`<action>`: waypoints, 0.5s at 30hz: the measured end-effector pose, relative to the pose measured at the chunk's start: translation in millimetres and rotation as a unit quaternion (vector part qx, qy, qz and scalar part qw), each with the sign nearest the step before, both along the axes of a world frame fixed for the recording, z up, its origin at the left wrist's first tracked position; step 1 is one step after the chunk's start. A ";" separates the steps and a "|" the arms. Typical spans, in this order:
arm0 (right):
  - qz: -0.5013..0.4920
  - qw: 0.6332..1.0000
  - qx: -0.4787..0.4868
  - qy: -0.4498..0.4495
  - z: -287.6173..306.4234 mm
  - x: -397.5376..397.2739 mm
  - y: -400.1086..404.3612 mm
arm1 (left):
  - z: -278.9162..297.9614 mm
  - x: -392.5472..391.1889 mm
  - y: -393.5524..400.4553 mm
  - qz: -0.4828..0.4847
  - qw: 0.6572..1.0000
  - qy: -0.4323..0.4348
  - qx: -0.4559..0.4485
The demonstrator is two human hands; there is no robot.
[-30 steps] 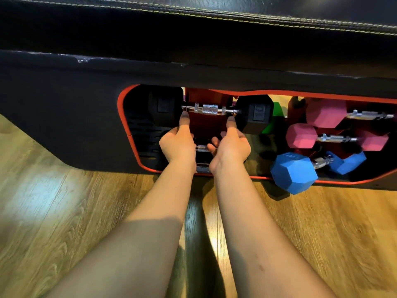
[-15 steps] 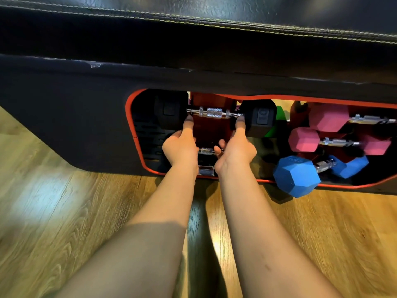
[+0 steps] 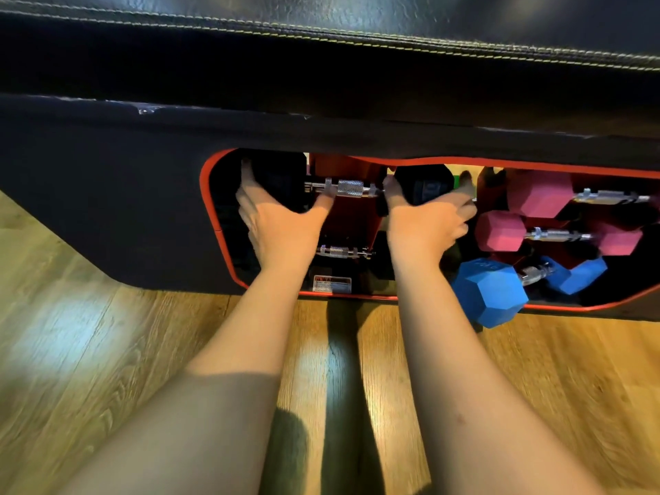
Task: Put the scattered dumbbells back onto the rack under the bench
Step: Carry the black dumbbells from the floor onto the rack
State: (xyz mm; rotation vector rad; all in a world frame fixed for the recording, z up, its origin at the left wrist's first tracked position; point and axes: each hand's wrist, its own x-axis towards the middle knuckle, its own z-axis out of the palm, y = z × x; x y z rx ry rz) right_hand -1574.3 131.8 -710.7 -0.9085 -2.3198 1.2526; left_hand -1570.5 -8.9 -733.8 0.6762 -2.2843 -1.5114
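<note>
A black dumbbell (image 3: 351, 188) with a knurled steel handle lies across the top of the red rack (image 3: 351, 219) inside the bench's opening. My left hand (image 3: 276, 223) wraps around its left head, thumb up by the handle. My right hand (image 3: 426, 223) cups its right head, fingers spread over it. Below it a second steel handle (image 3: 339, 251) shows between my wrists. To the right sit two pink dumbbells (image 3: 539, 194) (image 3: 500, 232) and a blue dumbbell (image 3: 491, 292), whose near head juts out over the floor.
The black padded bench (image 3: 321, 83) overhangs the opening and its red-trimmed side panel (image 3: 107, 209) walls the left. Wooden floor (image 3: 107, 351) lies in front. A white warning label (image 3: 332, 284) is stuck at the rack's base.
Both hands have spread apart from under the handle outwards onto the two black heads. The view has moved closer to the opening.
</note>
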 end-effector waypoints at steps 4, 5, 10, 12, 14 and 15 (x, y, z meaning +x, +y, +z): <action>0.038 0.994 0.097 -0.021 -19.0 6.7 -5.2 | -3.8 1.2 -2.2 -0.014 0.990 -0.056 -0.127; 0.040 0.993 0.105 -0.024 -21.4 6.1 -4.2 | -2.2 1.4 -1.3 -0.019 0.987 -0.068 -0.142; 0.049 0.992 0.120 -0.007 -25.5 3.4 -0.5 | 1.6 4.4 2.9 -0.002 0.989 -0.066 -0.134; 0.049 0.993 0.110 -0.008 -28.2 0.9 1.2 | 4.3 5.0 4.1 0.002 0.991 -0.044 -0.129; 0.049 0.994 0.099 -0.021 -29.4 -0.8 1.8 | 6.4 6.2 5.0 0.002 0.989 -0.027 -0.143; 0.048 0.994 0.095 -0.023 -29.6 -1.3 2.2 | 3.8 4.7 4.4 0.006 0.989 -0.021 -0.147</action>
